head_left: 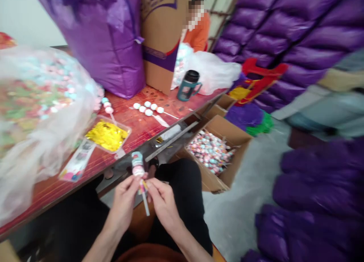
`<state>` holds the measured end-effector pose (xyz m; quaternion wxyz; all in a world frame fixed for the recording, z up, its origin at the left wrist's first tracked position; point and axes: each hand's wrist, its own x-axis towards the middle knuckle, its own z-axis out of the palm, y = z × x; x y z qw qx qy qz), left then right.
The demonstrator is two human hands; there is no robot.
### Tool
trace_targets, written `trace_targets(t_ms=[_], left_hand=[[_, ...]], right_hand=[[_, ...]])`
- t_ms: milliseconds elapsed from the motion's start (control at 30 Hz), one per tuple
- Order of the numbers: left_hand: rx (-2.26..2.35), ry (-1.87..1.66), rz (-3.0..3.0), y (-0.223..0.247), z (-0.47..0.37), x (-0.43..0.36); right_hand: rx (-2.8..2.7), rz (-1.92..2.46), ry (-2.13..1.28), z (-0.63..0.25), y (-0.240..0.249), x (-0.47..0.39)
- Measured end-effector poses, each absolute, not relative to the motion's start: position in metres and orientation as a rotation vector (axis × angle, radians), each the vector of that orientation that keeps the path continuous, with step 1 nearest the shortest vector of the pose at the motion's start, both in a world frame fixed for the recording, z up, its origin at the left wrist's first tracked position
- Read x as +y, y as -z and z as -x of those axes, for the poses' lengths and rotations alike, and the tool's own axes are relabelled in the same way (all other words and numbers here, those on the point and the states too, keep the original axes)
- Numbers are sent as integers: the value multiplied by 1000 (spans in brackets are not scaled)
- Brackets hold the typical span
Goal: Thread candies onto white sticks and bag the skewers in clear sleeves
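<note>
Above my lap I hold a marshmallow stick (138,163) in a clear printed wrapper, its pastel end up and its white stick pointing down. My left hand (125,195) is closed around the gathered neck of the wrapper. Right beside it, my right hand (162,197) pinches at the same neck, where a thin yellow tie (145,185) shows at the fingertips. On the red table (136,133), a clear tray (129,135) holds shiny yellow ties (106,135). Flat printed wrappers (78,161) lie beside it. Several unwrapped marshmallow sticks (148,112) rest farther back.
A large clear bag of marshmallows (48,87) fills the table's left. Behind stand a purple bag (113,46), a carton (159,38) and a tumbler (187,87). A box (236,156) of wrapped sticks sits right of my knee. Purple sacks (313,178) line the right; another person (199,32) is behind.
</note>
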<state>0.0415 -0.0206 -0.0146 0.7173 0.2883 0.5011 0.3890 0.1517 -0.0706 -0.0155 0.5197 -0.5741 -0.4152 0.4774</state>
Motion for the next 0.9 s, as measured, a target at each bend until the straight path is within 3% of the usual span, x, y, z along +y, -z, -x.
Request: trace_targets(t_ms=[267, 400, 533, 600, 767, 900], left_hand=[[1150, -790, -1273, 24, -54, -21], [936, -747, -1544, -1, -18, -5], [1386, -1022, -1775, -20, 50, 36], [1567, -977, -1893, -20, 84, 58], [1690, -823, -1879, -7, 121, 86], [1712, -927, -1716, -6, 116, 85]], right_hand=[[-709, 1336, -1363, -162, 39, -94], [-452, 1264, -1211, -190, 32, -80], [-177, 1284, -945, -243, 30, -50], [-168, 1345, -970, -252, 35, -37], [-391, 1362, -1169, -195, 44, -29], [-599, 1333, -1298, -136, 39, -31]])
